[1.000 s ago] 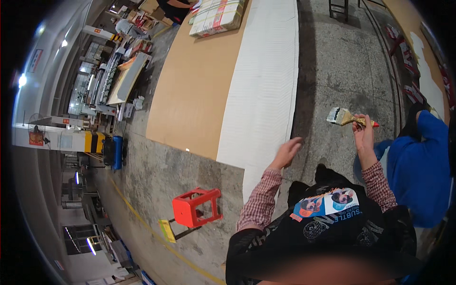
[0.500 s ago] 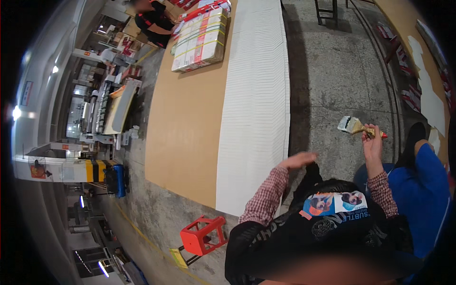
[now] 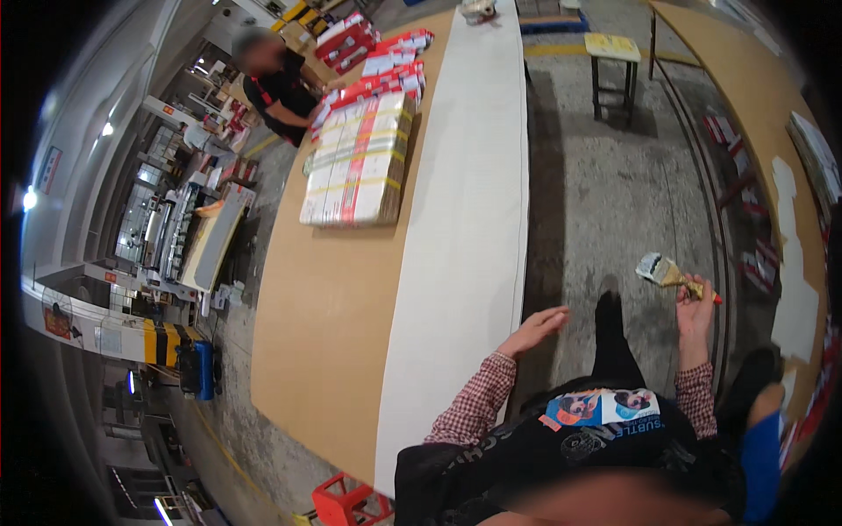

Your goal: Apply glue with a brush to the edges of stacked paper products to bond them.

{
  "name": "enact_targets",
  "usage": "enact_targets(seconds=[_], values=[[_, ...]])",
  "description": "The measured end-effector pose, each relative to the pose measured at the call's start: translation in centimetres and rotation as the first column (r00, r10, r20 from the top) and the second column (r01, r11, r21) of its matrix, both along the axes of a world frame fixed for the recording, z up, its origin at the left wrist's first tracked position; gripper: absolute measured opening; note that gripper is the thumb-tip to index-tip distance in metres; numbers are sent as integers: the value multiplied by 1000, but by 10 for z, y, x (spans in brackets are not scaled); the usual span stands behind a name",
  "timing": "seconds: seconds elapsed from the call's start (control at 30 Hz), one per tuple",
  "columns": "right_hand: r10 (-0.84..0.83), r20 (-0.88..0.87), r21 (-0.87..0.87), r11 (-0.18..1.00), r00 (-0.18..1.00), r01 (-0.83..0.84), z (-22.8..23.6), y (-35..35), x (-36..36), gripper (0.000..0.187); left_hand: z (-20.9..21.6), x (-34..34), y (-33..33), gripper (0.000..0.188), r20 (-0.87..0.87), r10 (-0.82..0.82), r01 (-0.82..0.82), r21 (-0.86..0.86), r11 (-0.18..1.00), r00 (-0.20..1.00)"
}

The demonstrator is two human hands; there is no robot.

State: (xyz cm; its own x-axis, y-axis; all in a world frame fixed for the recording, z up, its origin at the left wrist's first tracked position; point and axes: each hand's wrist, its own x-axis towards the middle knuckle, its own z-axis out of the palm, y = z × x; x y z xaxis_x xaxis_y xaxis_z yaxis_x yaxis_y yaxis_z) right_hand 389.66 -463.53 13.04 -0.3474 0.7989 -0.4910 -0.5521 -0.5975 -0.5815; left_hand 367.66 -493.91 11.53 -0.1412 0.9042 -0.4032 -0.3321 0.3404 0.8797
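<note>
In my right hand (image 3: 695, 309) is a wide paintbrush (image 3: 670, 275); my fingers close round its wooden handle, which has a red end. The bristles point away to the left and look coated in something whitish. My left hand (image 3: 537, 331) hangs beside the table edge with its fingers stretched out, holding nothing. Closest to it is a long white sheet layer (image 3: 456, 219) along the right side of the brown table (image 3: 329, 342).
Farther up the table lies a strapped stack of flat cartons (image 3: 355, 171), with a person in black (image 3: 279, 92) beside it. A wooden stool (image 3: 612, 53) stands in the aisle ahead. Another brown table (image 3: 745, 66) runs along the right, and a red stool (image 3: 344, 501) sits low at left.
I have moved forward along the aisle, so the carton stack appears nearer and the far stool shows fully. The red stool has slid toward the lower edge. The brush stays in my right hand.
</note>
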Motion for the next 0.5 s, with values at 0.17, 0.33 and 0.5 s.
enact_targets(seconds=[0.17, 0.33, 0.5], values=[[-15, -29, -9, 1000, 999, 15, -19, 106, -76, 25, -10, -117, 93, 44, -160, 639, -650, -27, 759, 753], [110, -58, 125, 987, 992, -102, 4, 208, -159, 26, -11, -174, 146, 35, -315, 882, -923, 43, 382, 350], [156, -7, 102, 983, 988, -155, 4, 312, -254, 27, -16, -221, 220, 28, -557, 759, -862, 142, 486, 337]])
